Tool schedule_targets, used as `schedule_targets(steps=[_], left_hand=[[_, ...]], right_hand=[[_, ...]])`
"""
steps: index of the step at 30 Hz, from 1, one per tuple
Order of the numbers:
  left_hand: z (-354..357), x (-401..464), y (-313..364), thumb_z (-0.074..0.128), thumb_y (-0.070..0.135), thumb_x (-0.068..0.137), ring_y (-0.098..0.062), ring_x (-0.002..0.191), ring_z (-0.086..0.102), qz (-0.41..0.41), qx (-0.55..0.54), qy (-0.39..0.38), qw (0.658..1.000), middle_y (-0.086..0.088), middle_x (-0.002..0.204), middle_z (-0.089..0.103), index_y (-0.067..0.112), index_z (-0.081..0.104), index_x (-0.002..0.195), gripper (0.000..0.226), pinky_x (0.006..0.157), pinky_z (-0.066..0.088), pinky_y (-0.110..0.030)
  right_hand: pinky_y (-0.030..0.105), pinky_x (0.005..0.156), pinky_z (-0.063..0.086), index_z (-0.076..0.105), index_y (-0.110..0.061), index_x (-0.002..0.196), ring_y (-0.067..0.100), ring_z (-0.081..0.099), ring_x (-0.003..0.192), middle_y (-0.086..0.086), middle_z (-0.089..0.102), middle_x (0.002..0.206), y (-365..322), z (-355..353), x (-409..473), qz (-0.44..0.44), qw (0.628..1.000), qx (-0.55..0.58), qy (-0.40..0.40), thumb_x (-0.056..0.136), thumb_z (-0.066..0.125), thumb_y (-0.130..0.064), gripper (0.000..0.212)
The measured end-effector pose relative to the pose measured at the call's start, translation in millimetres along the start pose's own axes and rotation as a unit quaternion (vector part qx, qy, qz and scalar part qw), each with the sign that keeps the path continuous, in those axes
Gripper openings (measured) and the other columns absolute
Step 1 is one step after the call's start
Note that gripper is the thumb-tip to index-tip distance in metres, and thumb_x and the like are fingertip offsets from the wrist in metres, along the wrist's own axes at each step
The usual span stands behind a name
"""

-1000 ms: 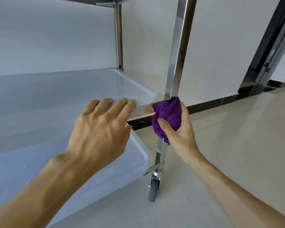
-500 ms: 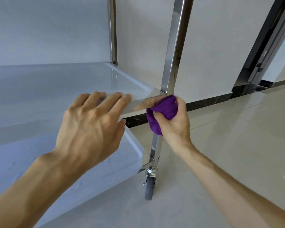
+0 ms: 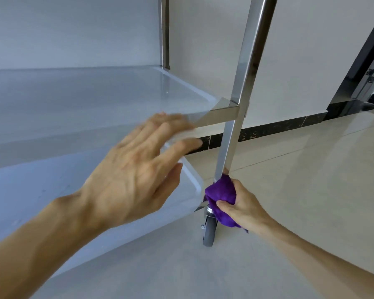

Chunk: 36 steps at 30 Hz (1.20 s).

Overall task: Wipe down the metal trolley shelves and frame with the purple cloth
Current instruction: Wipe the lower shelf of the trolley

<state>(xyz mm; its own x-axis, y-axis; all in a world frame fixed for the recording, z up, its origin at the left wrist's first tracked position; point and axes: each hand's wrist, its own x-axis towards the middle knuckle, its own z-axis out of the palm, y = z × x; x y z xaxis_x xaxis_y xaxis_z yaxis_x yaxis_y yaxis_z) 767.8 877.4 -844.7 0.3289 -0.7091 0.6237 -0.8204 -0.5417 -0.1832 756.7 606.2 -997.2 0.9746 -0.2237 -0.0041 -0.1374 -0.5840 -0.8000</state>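
From the left, I note my left hand (image 3: 136,169) spread with fingers (image 3: 177,145) wide and straight, holding nothing, over the rim of the middle shelf (image 3: 95,100); motion blur prevents me from confirming contact with the rim. The lower shelf (image 3: 52,201) lies beneath it, both of smooth, reflective metal, which I judge rigid and slippery to a bare palm. Further right stands the near upright (image 3: 244,87) of the frame, polished and square-edged, running down to a caster wheel (image 3: 208,234) on the tiled floor (image 3: 311,190). My right hand (image 3: 242,208) grips the purple cloth (image 3: 221,195), bunched and wrapped against the foot of that upright, just above the wheel. I judge the cloth soft, light and compliant: best held as a wad with the fingers closing it round the post. On wheels, the trolley may roll under pressure, so bracing at the shelf rim appears prudent.
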Motion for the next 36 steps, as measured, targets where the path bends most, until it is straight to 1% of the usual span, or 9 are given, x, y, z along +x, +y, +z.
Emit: schedule_targets(steps=[2, 5, 9, 12, 15, 19, 24, 30, 36], left_hand=[[6.2, -21.4, -4.8, 0.054, 0.012, 0.093, -0.029, 0.122, 0.056, 0.018, -0.038, -0.034, 0.999, -0.007, 0.130, 0.061, 0.010, 0.065, 0.122, 0.031, 0.103, 0.044, -0.043], [17.6, -54.4, -15.5, 0.051, 0.023, 0.097, -0.018, 0.108, 0.060, -0.120, -0.104, -0.108, 0.981, 0.007, 0.122, 0.063, 0.023, 0.062, 0.124, 0.029, 0.092, 0.045, -0.030], [33.4, -94.5, -50.2, 0.052, 0.039, 0.096, -0.014, 0.101, 0.054, -0.260, -0.075, -0.228, 0.935, 0.014, 0.135, 0.052, 0.034, 0.052, 0.132, 0.036, 0.099, 0.041, -0.030], [35.4, -122.3, -70.0, 0.051, 0.044, 0.096, -0.010, 0.085, 0.043, -0.332, -0.067, -0.259, 0.904, 0.013, 0.137, 0.048, 0.036, 0.050, 0.131, 0.037, 0.095, 0.039, -0.030], [36.7, -151.9, -77.3, 0.053, 0.042, 0.095, -0.016, 0.098, 0.051, -0.383, -0.074, -0.239, 0.889, 0.007, 0.136, 0.051, 0.033, 0.053, 0.130, 0.037, 0.099, 0.038, -0.034], [44.3, -183.5, -75.0, 0.052, 0.045, 0.095, -0.021, 0.130, 0.044, -0.396, -0.044, -0.259, 0.880, 0.008, 0.144, 0.045, 0.031, 0.049, 0.137, 0.044, 0.108, 0.032, -0.037], [57.7, -193.8, -61.0, 0.055, 0.044, 0.093, -0.023, 0.134, 0.041, -0.409, -0.067, -0.240, 0.878, 0.006, 0.144, 0.045, 0.028, 0.050, 0.137, 0.047, 0.110, 0.030, -0.039], [64.0, -192.1, -48.0, 0.033, 0.049, 0.093, -0.026, 0.130, 0.045, -0.401, -0.077, -0.240, 0.881, 0.006, 0.139, 0.052, 0.025, 0.057, 0.129, 0.049, 0.106, 0.036, -0.042], [47.2, -190.3, -65.6, 0.043, 0.038, 0.102, -0.011, 0.144, 0.029, -0.391, -0.125, -0.351, 0.841, 0.016, 0.157, 0.030, 0.038, 0.038, 0.146, 0.045, 0.116, 0.022, -0.029]], right_hand=[[0.001, 0.060, 0.042, 0.045, -0.051, 0.112, -0.010, 0.059, 0.089, -0.026, 0.062, 0.097, -3.5, -5.5, -13.6, -0.015, 1.000, -0.013, 0.018, 0.081, 0.068, -0.021, 0.049], [0.002, 0.070, 0.044, 0.045, -0.064, 0.105, -0.010, 0.059, 0.096, -0.031, 0.063, 0.100, -13.3, -7.0, -37.1, -0.070, 0.997, -0.020, 0.023, 0.079, 0.067, -0.020, 0.056], [-0.002, 0.081, 0.036, 0.045, -0.047, 0.122, -0.012, 0.051, 0.104, -0.029, 0.055, 0.112, -57.5, -2.6, -32.6, -0.197, 0.972, -0.122, -0.039, 0.078, 0.067, -0.022, 0.056], [0.010, 0.091, 0.037, 0.042, -0.034, 0.133, 0.001, 0.048, 0.111, -0.015, 0.051, 0.125, -99.3, 3.5, -1.8, -0.278, 0.926, -0.226, -0.118, 0.079, 0.064, -0.026, 0.059], [0.031, 0.103, 0.038, 0.040, -0.032, 0.140, 0.018, 0.043, 0.126, -0.007, 0.048, 0.137, -114.1, 25.4, 30.8, -0.272, 0.900, -0.301, -0.158, 0.081, 0.064, -0.025, 0.064], [0.048, 0.113, 0.027, 0.033, -0.042, 0.145, 0.018, 0.032, 0.139, -0.011, 0.038, 0.150, -86.6, 62.3, 36.1, -0.124, 0.911, -0.327, -0.217, 0.085, 0.057, -0.052, 0.065], [0.049, 0.109, 0.026, 0.052, -0.040, 0.122, 0.018, 0.046, 0.124, -0.012, 0.056, 0.126, -80.3, 88.9, 37.7, -0.142, 0.943, -0.289, -0.087, 0.077, 0.044, -0.066, 0.053], [0.052, 0.110, 0.027, 0.049, -0.038, 0.129, 0.028, 0.042, 0.129, -0.002, 0.052, 0.135, -121.7, 158.8, 26.8, -0.198, 0.926, -0.287, -0.144, 0.073, 0.028, -0.086, 0.076], [0.043, 0.104, 0.040, 0.060, -0.025, 0.125, 0.022, 0.053, 0.123, -0.001, 0.060, 0.131, -111.3, 148.1, -9.0, -0.343, 0.898, -0.240, -0.134, 0.088, 0.051, -0.063, 0.054]])
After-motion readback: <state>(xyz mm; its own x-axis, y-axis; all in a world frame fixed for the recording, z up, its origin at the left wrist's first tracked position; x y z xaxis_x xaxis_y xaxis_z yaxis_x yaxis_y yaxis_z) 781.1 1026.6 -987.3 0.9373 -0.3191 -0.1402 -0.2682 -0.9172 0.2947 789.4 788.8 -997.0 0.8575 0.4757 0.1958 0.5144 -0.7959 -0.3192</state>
